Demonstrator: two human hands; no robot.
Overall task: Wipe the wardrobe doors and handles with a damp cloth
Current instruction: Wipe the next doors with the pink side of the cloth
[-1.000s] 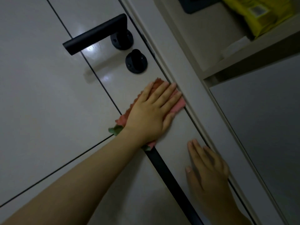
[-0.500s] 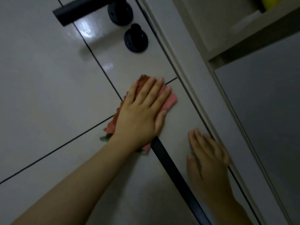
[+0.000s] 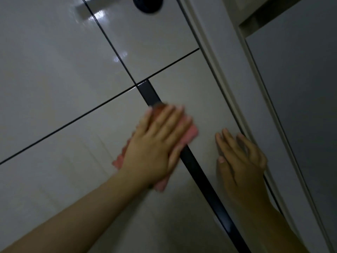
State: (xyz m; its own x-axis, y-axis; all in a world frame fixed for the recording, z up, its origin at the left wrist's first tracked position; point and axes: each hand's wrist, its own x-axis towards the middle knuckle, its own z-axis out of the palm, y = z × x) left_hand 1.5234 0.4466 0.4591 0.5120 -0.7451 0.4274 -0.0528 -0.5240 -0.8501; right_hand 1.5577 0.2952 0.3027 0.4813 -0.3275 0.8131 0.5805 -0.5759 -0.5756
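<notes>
- Nearest: two bare forearms reached up from the bottom edge, the left from the lower left, the right from the lower right.
- Right hand (image 3: 240,157) rested flat on the pale door panel (image 3: 197,92), fingers straight and slightly spread, holding nothing; lay just beside the door's right edge.
- Left hand (image 3: 158,148) pressed flat, fingers straight, on a pink cloth (image 3: 190,134), partly over a long black strip handle (image 3: 202,181).
- Cloth showed only at the edges of the palm; blurred, so perhaps sliding.
- Handle's long axis ran diagonally, from upper left to lower right, passing under the left hand and between the two hands.
- Unwiped length of strip probably lay below and right of the cloth, closer to the left hand; judged best followed along that diagonal.
- Farther up: thin dark seams crossing the glossy panels.
- Farthest: a round black knob (image 3: 147,4), cut off at the top edge, well apart from the cloth.
</notes>
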